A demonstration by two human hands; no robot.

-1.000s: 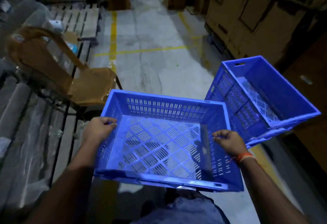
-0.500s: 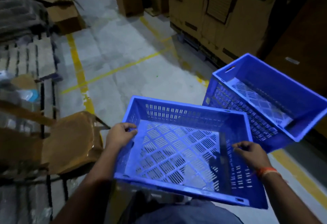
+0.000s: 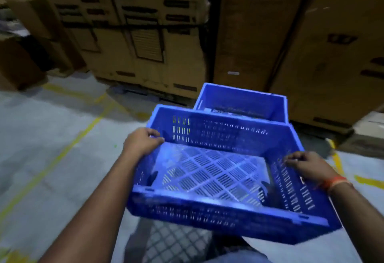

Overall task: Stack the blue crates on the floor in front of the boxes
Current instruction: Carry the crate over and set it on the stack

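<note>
Crate (image 3: 218, 171) | between hands | left grip (image 3: 143, 143) and right grip (image 3: 307, 166) on side rims

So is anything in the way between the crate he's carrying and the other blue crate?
Nothing visible. The carried crate, gripped by the left hand and right hand, sits just short of the crate on the floor, whose open top looks empty.

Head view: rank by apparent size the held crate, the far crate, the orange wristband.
1. Held crate, largest, though nearest the camera.
2. Far crate, partly hidden behind it; true size may match.
3. Orange wristband, smallest.
</note>
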